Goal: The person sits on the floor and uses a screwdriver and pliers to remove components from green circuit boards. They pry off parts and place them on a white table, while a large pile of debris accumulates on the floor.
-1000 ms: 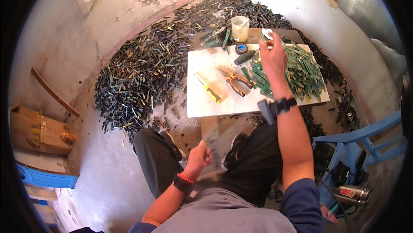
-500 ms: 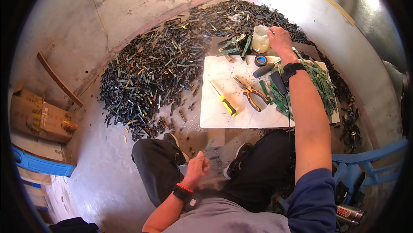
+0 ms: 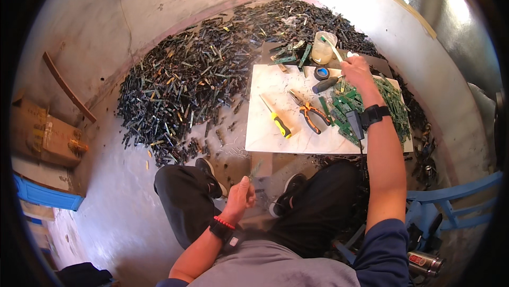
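- Right hand (image 3: 356,69): fingers pinched on the handle of a thin white brush-like stick (image 3: 333,48). The stick's long axis runs up and to the left from the fingertips, with its far tip over the mouth of the translucent plastic cup (image 3: 322,48).
- The cup stands at the far edge of the white rectangular board (image 3: 275,122), just left of the right hand; this hand is much the nearer to it.
- Left hand (image 3: 241,198): low, over the lap, fingers curled around a small thin greenish strip (image 3: 255,169) that points up and away. Grip detail too small to tell.
- On the board: a yellow-handled screwdriver (image 3: 275,117) and orange-handled pliers (image 3: 307,112) mid-board, a dark-handled tool (image 3: 326,84) and a roll of dark tape (image 3: 321,72) near the right hand, and a heap of green circuit-board strips (image 3: 392,101) under the right wrist.
- Black wrist strap (image 3: 374,115) on the right arm, red band on the left.
- Big pile of dark strips (image 3: 185,91) on the floor far-left, blue chair (image 3: 450,202) at right.
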